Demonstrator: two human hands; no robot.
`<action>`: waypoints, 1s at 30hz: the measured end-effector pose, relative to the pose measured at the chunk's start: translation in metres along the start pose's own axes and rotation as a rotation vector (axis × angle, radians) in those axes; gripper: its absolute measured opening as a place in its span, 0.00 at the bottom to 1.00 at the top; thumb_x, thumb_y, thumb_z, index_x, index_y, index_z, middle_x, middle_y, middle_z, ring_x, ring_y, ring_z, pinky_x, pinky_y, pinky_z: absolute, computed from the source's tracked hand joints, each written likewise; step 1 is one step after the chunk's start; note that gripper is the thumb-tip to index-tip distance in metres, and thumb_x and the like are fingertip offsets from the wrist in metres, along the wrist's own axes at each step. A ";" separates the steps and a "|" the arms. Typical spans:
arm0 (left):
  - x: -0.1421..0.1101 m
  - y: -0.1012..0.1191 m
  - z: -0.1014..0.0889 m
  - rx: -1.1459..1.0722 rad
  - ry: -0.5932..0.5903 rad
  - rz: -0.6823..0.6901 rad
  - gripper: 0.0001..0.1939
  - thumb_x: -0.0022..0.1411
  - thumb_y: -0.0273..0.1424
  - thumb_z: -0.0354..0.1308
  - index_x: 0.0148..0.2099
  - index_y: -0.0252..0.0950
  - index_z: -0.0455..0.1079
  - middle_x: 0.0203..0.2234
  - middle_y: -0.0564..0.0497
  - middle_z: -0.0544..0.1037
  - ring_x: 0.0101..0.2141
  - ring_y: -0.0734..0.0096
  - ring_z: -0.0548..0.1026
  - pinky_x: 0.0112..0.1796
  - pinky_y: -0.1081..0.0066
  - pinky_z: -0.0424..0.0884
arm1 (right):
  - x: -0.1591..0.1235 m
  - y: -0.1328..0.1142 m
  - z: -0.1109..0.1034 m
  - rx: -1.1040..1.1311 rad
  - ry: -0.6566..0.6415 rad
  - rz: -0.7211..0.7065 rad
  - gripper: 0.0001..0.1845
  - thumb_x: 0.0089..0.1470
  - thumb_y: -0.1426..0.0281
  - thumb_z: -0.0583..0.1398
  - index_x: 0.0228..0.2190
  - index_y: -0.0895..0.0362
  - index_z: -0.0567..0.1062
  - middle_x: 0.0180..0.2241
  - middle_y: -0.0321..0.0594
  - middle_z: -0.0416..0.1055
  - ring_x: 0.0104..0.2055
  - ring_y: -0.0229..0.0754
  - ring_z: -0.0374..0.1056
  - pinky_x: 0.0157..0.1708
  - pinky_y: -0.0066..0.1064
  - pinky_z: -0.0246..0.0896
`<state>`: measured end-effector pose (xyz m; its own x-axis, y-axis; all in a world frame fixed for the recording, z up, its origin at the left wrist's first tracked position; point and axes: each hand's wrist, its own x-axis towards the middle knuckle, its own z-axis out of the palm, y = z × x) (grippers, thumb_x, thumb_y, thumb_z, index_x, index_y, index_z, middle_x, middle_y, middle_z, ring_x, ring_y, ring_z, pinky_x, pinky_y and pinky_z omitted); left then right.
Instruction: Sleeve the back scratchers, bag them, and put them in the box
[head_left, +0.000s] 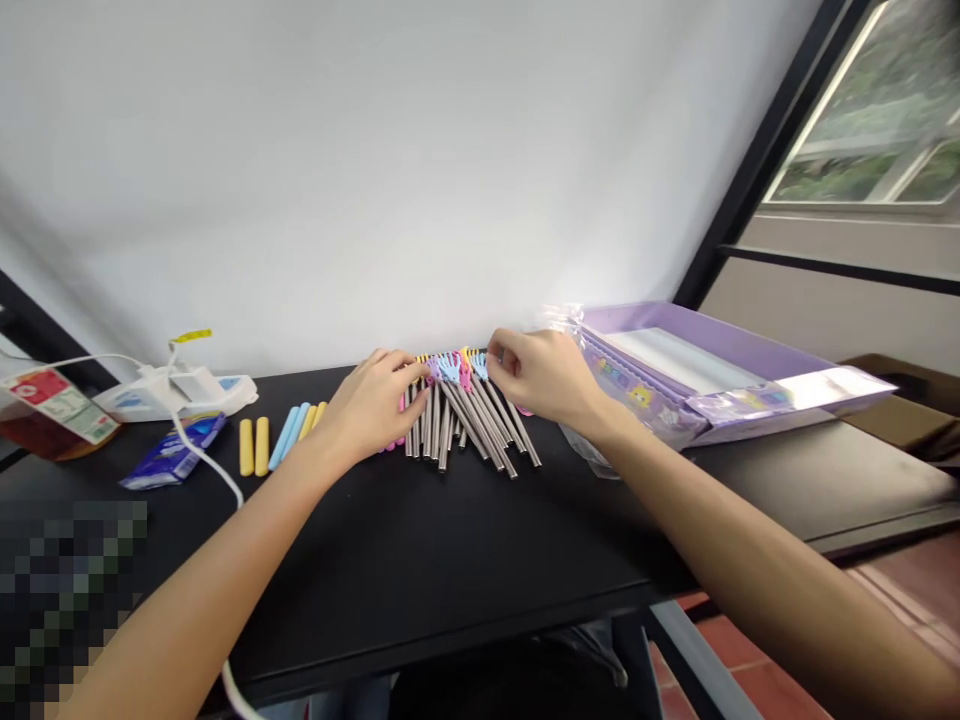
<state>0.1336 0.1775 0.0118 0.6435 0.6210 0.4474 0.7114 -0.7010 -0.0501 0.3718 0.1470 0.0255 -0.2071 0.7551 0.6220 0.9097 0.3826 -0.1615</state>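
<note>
A pile of metal-rod back scratchers with small hand-shaped heads in blue, pink, purple and yellow lies near the wall, heads toward the wall. My left hand rests over the pile's left side, fingers bent and thumb apart; part of the pile is hidden beneath it. On the other side, my right hand is closed in a pinch beside a blue head. Its fingertips are at the heads, and whatever they hold cannot be made out. Left of the left hand, several yellow and blue foam-like cylinders lie in a row.
A purple open box with clear plastic wrapping stands right of the pile. At the left are a white power strip, a white cable, a blue packet and a drink container. The black table's front edge is near me.
</note>
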 end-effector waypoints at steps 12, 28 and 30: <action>-0.010 0.011 -0.006 -0.007 -0.017 0.005 0.15 0.68 0.33 0.51 0.53 0.39 0.72 0.48 0.45 0.75 0.52 0.55 0.69 0.53 0.55 0.68 | -0.014 -0.013 0.014 -0.015 -0.186 -0.088 0.11 0.59 0.68 0.54 0.34 0.56 0.76 0.26 0.36 0.74 0.27 0.38 0.66 0.27 0.31 0.45; -0.015 0.031 -0.007 -0.035 -0.114 -0.035 0.12 0.68 0.32 0.52 0.49 0.40 0.74 0.46 0.46 0.74 0.51 0.56 0.69 0.49 0.55 0.70 | -0.007 0.019 0.014 0.013 -0.364 0.222 0.08 0.46 0.75 0.58 0.29 0.57 0.77 0.26 0.42 0.75 0.28 0.42 0.69 0.29 0.31 0.56; -0.015 0.030 -0.004 -0.051 -0.115 -0.027 0.13 0.68 0.33 0.51 0.50 0.39 0.74 0.45 0.46 0.74 0.51 0.56 0.68 0.49 0.56 0.70 | -0.008 0.027 0.014 0.046 -0.467 0.280 0.05 0.44 0.76 0.58 0.26 0.57 0.74 0.22 0.41 0.74 0.25 0.42 0.70 0.28 0.31 0.58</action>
<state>0.1440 0.1459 0.0074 0.6546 0.6741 0.3422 0.7155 -0.6985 0.0073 0.3931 0.1590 0.0060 -0.1063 0.9836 0.1455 0.9386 0.1475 -0.3119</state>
